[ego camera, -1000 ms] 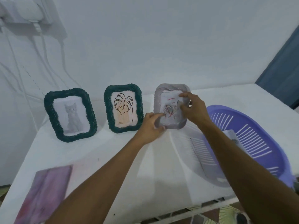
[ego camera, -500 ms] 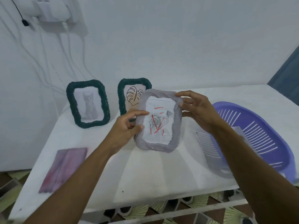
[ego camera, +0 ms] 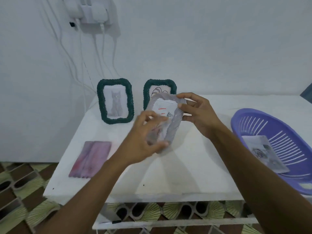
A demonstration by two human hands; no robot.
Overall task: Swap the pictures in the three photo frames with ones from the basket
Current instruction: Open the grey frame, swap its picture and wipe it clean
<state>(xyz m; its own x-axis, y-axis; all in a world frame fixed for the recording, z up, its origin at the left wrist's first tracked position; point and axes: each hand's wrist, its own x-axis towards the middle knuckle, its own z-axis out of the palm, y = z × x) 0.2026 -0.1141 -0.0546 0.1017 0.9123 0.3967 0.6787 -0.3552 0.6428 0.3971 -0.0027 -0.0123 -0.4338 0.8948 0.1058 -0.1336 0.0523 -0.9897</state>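
Note:
I hold a grey rope-edged photo frame [ego camera: 172,127] in the air over the white table [ego camera: 185,166], tilted, its picture with red strokes facing me. My left hand [ego camera: 143,142] grips its lower left part and blurs with motion. My right hand [ego camera: 197,112] pinches its top right corner. Two green frames stand at the back: one with a cat picture [ego camera: 115,101], one with a line drawing [ego camera: 159,92] partly hidden behind the grey frame. A purple basket [ego camera: 273,142] at the right holds a picture of a grey rose [ego camera: 263,152].
A pink-purple picture [ego camera: 91,158] lies flat at the table's left. White cables [ego camera: 84,53] hang down the wall from a socket at the upper left. A patterned tiled floor shows below the table's front edge.
The grey frame has come off its standing spot at the back and toward me, held in both hands. It now tilts more, and my left hand has slid to its lower part.

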